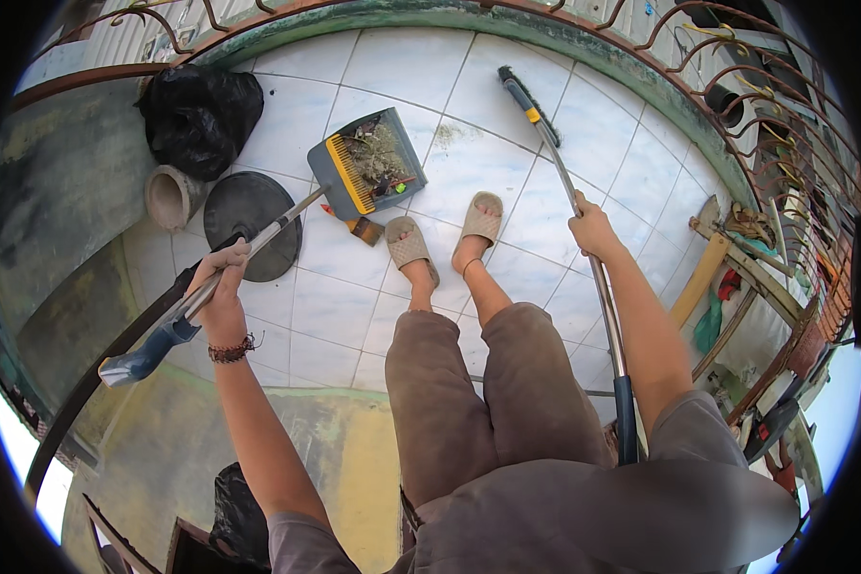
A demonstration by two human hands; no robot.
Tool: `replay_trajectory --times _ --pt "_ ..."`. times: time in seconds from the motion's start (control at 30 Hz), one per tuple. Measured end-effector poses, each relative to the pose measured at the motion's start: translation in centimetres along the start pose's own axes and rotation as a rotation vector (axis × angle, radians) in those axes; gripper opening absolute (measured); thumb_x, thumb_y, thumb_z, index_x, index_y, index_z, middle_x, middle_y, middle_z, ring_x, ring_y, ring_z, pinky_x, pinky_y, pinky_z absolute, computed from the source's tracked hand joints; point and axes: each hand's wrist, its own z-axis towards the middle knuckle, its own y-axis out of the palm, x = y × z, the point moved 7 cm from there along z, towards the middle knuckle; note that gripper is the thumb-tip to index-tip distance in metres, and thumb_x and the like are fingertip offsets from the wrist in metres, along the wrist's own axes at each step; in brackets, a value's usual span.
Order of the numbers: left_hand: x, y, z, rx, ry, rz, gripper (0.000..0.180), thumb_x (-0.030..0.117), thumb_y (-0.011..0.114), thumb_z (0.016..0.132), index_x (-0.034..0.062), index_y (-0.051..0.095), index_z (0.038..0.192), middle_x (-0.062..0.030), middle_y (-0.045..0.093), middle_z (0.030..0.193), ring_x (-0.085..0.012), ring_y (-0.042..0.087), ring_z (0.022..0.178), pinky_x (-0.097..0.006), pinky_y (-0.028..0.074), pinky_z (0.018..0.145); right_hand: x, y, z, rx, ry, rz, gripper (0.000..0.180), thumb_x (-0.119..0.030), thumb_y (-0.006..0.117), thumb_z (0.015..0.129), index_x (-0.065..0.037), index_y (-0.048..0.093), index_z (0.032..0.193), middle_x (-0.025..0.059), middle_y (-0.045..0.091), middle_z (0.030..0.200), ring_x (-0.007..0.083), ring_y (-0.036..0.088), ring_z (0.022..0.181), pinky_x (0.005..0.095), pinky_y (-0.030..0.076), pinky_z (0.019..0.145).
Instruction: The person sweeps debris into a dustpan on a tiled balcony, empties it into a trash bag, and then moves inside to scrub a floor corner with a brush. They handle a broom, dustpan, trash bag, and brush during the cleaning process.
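My left hand (222, 287) is closed round the metal pole of a long-handled dustpan (408, 153), below which its blue-grey grip hangs to the left. The grey pan has a yellow comb (350, 174) along one edge and holds a heap of dry dirt (377, 155) with a small green bit in it. My right hand (593, 230) is wrapped round the metal pole of a broom (574, 187). The broom's dark bristled head (530, 103) is on the tiles at the far right. Some loose dirt (454, 134) lies on the floor between pan and broom head.
A paintbrush (364, 230) lies by my left sandal (409, 247). At the left are a black plastic bag (201, 117), a grey pot (170, 196) and a round black base (251, 222). A curved metal railing (631, 43) bounds the far side; wooden pieces (751, 277) stand right.
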Motion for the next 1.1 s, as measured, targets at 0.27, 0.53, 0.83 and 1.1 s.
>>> replay_trajectory --times 0.27,0.53,0.83,1.1 --pt "2.8 4.6 -0.8 -0.054 0.124 0.081 0.008 -0.006 0.054 0.086 -0.0031 0.061 0.085 -0.0097 0.065 0.086 -0.0174 0.064 0.09 -0.029 0.047 0.088 -7.3 13.0 -5.3 -0.173 -0.134 0.192 0.055 -0.009 0.05 0.08 -0.005 0.045 0.135 0.0298 0.062 0.106 0.0407 0.062 0.097 0.0411 0.051 0.086" --pt "3.0 4.9 -1.3 -0.072 0.118 0.108 0.011 -0.006 0.052 0.085 -0.0021 0.062 0.088 -0.0069 0.064 0.085 -0.0126 0.06 0.085 -0.025 0.046 0.08 -9.0 11.0 -2.4 -0.091 -0.152 0.202 0.062 -0.01 0.054 0.078 -0.003 0.041 0.138 0.0303 0.062 0.103 0.0392 0.064 0.09 0.0415 0.052 0.079" --pt "0.5 3.0 -1.9 -0.074 0.074 0.125 0.011 0.001 0.057 0.085 -0.0043 0.063 0.093 -0.0143 0.067 0.096 -0.0191 0.063 0.099 -0.029 0.05 0.087 -9.0 13.3 -7.3 -0.05 -0.195 0.262 0.062 -0.006 0.048 0.078 -0.003 0.039 0.14 0.0292 0.063 0.096 0.0371 0.066 0.083 0.0424 0.053 0.071" --pt "0.5 3.4 -1.7 -0.05 -0.14 0.062 0.028 0.016 0.059 0.093 -0.0028 0.058 0.114 -0.0146 0.064 0.107 -0.0166 0.061 0.096 -0.028 0.05 0.083 -5.7 14.5 -9.9 -0.076 -0.203 0.427 0.046 -0.009 0.054 0.079 0.001 0.054 0.123 0.0181 0.059 0.078 0.0278 0.059 0.068 0.0361 0.05 0.063"
